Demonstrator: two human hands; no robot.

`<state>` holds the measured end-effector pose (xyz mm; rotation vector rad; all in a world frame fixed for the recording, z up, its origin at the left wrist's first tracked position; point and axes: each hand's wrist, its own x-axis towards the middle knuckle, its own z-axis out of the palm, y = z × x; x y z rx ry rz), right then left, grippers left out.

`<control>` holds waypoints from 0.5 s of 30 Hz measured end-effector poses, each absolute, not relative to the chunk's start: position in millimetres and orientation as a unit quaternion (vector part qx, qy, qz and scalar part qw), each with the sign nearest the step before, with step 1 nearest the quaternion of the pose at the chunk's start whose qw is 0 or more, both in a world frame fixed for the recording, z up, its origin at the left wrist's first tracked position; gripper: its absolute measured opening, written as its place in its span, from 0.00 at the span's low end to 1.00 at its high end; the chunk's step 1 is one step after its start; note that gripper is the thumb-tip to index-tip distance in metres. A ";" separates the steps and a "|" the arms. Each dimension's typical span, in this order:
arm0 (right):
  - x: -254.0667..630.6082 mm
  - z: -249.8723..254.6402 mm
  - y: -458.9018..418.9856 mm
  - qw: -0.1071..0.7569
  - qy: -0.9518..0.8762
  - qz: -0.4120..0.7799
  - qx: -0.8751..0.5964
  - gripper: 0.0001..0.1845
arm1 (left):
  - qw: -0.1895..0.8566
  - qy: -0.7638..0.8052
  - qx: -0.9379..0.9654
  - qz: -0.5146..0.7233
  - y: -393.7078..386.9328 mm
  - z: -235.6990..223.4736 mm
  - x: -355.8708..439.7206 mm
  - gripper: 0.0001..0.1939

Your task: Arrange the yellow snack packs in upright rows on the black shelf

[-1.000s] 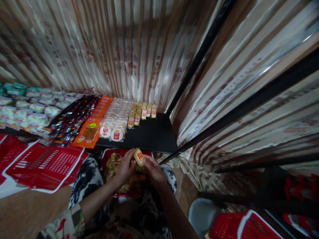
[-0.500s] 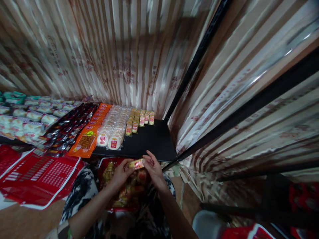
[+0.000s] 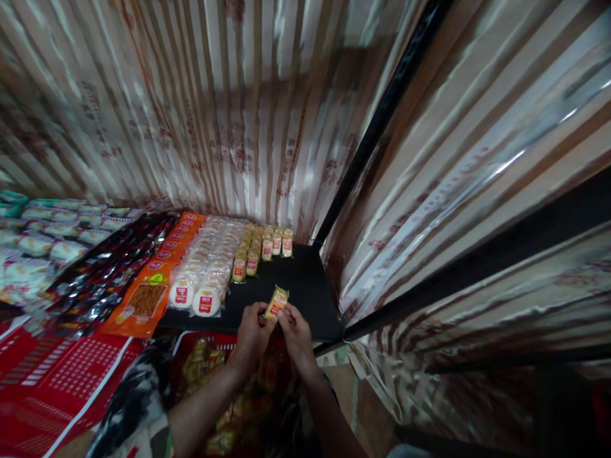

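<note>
Between my two hands is a small yellow snack packet [image 3: 277, 303] with a red and white label, tilted with its top up and to the right. My left hand [image 3: 254, 334] grips its lower left side, and my right hand [image 3: 294, 331] pinches its lower right side. Both hands are over the front edge of a black shelf [image 3: 300, 286]. Behind them on the shelf, similar yellow packets [image 3: 252, 262] stand in short rows. Below my forearms a red basket [image 3: 179, 356] holds many more yellow packets [image 3: 203, 366], partly hidden by my arms.
Left along the shelf lie round white packaged crackers [image 3: 206, 301], an orange snack bag [image 3: 143, 302], dark shiny packets [image 3: 102, 273] and white packets [image 3: 67, 251]. A red basket [image 3: 62, 369] stands at lower left. Black metal posts [image 3: 377, 133] and a striped curtain [image 3: 229, 114] border the shelf.
The packet was turned in my fingers, from tilted to nearly level and now upright again. My hands have moved from over the basket to the shelf's front edge. The view has shifted.
</note>
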<state>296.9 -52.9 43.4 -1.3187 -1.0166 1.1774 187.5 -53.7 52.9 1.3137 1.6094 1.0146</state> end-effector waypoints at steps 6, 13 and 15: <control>323.0 26.7 19.8 0.523 -0.452 0.376 -0.618 0.21 | 0.320 0.612 0.621 0.371 -13.2 53.2 210.0 0.23; 330.9 24.5 91.5 0.452 -0.529 0.237 -0.677 0.20 | 0.353 0.609 0.628 0.332 44.1 48.2 227.0 0.28; 330.0 24.9 106.2 0.444 -0.543 0.211 -0.681 0.20 | 0.364 0.597 0.631 0.335 57.5 48.4 226.7 0.29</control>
